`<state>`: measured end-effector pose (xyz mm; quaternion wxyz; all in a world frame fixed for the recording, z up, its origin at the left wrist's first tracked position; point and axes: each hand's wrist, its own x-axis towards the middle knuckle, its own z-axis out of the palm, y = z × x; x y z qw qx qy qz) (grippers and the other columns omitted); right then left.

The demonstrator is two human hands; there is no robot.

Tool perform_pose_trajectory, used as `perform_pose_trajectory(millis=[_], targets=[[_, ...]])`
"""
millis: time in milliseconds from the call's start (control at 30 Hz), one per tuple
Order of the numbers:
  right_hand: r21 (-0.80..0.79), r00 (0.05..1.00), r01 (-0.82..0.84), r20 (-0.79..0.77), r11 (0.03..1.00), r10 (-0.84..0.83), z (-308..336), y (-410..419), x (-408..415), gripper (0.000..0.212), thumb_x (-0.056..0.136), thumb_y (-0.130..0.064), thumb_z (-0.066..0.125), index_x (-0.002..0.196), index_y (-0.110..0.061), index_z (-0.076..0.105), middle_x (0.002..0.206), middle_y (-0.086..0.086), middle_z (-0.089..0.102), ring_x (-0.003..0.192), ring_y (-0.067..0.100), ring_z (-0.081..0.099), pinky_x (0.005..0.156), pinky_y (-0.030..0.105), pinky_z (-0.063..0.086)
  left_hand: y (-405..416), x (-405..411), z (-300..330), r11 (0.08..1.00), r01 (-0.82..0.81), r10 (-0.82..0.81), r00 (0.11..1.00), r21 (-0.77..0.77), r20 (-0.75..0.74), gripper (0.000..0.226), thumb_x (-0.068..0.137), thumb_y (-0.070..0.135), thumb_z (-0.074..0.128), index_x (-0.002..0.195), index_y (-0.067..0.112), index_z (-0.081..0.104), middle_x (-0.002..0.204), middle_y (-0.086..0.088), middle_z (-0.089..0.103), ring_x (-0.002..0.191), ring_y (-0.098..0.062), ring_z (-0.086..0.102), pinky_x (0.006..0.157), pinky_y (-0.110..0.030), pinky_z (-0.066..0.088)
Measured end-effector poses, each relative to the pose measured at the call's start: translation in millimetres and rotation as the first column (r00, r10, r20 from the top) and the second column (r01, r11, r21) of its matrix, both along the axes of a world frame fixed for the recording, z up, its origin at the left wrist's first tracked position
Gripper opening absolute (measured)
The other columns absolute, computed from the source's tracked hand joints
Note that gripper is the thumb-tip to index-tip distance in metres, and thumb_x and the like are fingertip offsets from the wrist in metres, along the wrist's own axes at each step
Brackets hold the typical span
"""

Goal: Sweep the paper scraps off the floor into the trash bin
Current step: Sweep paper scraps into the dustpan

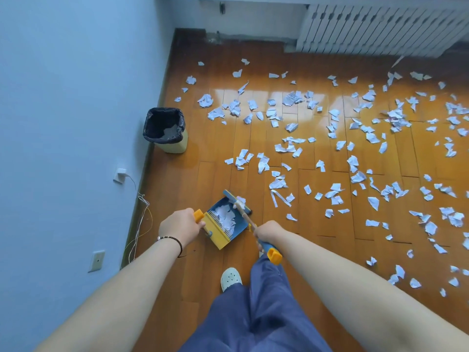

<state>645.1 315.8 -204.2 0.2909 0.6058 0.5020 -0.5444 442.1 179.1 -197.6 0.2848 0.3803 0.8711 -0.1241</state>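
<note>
The radiator (pixel 380 26) is cut off at the top edge. The broom (pixel 237 203) head hides some dustpan (pixel 223 222) scraps.

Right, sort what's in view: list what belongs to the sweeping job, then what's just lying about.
Belongs to the job:
dustpan, gripped by left hand
broom, gripped by right hand
paper scraps
trash bin

Just lying about:
radiator
wall socket
loose cable

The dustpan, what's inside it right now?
The dustpan holds a pile of white paper scraps; the broom head rests at its mouth. The pan floor under the pile is covered.
</note>
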Motion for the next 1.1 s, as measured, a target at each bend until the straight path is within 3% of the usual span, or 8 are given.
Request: perform_pose_trajectory(millis=[100,233,567,667,733,867,1000,1100], targets=[[-0.143,0.989,0.136,-0.029,0.98,-0.142,20,19,10,0.015,0.097,-0.011,0.05,0.108,-0.001,0.055,0.067,0.01,0.052,0.048,0.018,0.047,0.042,0.024,0.042,6,-1,0,1.0,-0.017,0.017,1.0,-0.006,0.004,0.035,0.098,0.058,0.051,0.093,0.024,0.055,0.084,0.005,0.061,0.078,-0.02,0.062,0.064,-0.029,0.052],[-0.196,0.994,0.094,-0.032,0.976,-0.102,36,45,18,0.012,0.099,-0.015,0.047,0.093,-0.005,0.05,0.068,0.008,0.05,0.048,0.015,0.046,0.041,0.022,0.041,5,-6,1,0.999,-0.03,0.03,1.0,-0.012,0.006,0.036,0.098,0.06,0.05,0.092,0.025,0.055,0.084,0.004,0.062,0.077,-0.019,0.063,0.067,-0.03,0.055],[0.1,0.999,0.046,-0.028,0.994,-0.044,2,100,13,0.03,0.098,-0.008,0.048,0.125,0.001,0.056,0.07,0.006,0.05,0.055,0.018,0.046,0.049,0.026,0.039,15,0,-2,0.993,-0.112,0.112,0.994,-0.033,0.011,0.035,0.094,0.06,0.053,0.087,0.025,0.056,0.085,0.005,0.066,0.081,-0.021,0.066,0.077,-0.035,0.058],[0.247,0.874,-0.479,0.047,0.842,0.483,1,91,11,0.033,0.102,-0.003,0.038,0.133,-0.004,0.05,0.09,0.004,0.058,0.067,0.02,0.044,0.047,0.024,0.026,17,2,-2,0.992,-0.12,0.12,0.993,-0.031,0.008,0.035,0.094,0.06,0.053,0.085,0.026,0.055,0.082,0.006,0.065,0.078,-0.02,0.066,0.075,-0.034,0.059],[0.214,0.825,-0.557,0.035,0.802,0.564,-4,87,11,0.035,0.102,0.0,0.037,0.135,-0.003,0.049,0.084,0.003,0.053,0.065,0.019,0.043,0.049,0.024,0.028,17,1,0,0.989,-0.145,0.145,0.989,-0.028,-0.011,0.034,0.094,0.059,0.053,0.086,0.026,0.055,0.082,0.006,0.064,0.079,-0.02,0.065,0.075,-0.034,0.058],[0.041,0.993,-0.106,-0.051,0.994,0.108,4,77,10,0.03,0.099,-0.011,0.049,0.126,-0.004,0.058,0.094,0.008,0.062,0.072,0.018,0.055,0.047,0.023,0.036,15,-3,0,0.972,-0.235,0.234,0.972,-0.026,-0.025,0.033,0.094,0.059,0.053,0.089,0.027,0.057,0.085,0.006,0.064,0.083,-0.021,0.064,0.075,-0.034,0.056],[-0.149,0.999,-0.043,-0.026,0.988,0.04,25,107,14,0.012,0.096,-0.011,0.051,0.087,-0.006,0.057,0.07,0.007,0.051,0.053,0.014,0.046,0.042,0.02,0.042,16,-3,-3,0.971,-0.235,0.235,0.972,-0.039,-0.007,0.031,0.095,0.058,0.053,0.09,0.027,0.056,0.084,0.007,0.062,0.081,-0.019,0.063,0.074,-0.034,0.056],[-0.227,0.998,0.032,-0.045,0.973,-0.043,44,121,15,0.015,0.099,-0.009,0.046,0.086,-0.007,0.054,0.066,0.008,0.05,0.049,0.016,0.046,0.039,0.021,0.041,15,-5,-3,0.97,-0.238,0.239,0.971,-0.047,-0.001,0.031,0.095,0.057,0.053,0.089,0.027,0.056,0.083,0.006,0.062,0.081,-0.018,0.063,0.072,-0.031,0.054]])
